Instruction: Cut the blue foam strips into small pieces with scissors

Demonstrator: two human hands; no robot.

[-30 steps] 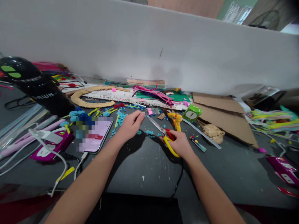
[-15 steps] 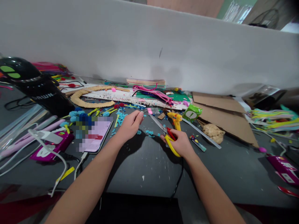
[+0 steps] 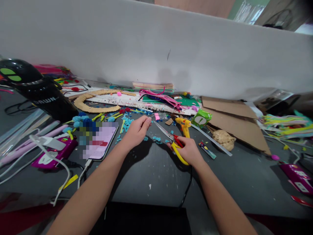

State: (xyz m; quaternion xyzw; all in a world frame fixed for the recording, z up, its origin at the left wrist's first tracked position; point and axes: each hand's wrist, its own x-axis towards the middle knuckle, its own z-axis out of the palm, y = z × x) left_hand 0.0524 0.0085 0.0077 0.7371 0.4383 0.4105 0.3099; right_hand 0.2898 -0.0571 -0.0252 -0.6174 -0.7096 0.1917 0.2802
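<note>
Right hand grips the scissors above the worktop's middle, tips just beside the left hand: fingertips pressed together, anything pinched too small to tell. Looks like snipping among blue bits; a cut calls for blades clear of skin.

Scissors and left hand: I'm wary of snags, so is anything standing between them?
Nothing visible stands between the left hand and the tips of the scissors in the right hand. Any scrap between the left fingers is too small to tell.
</note>
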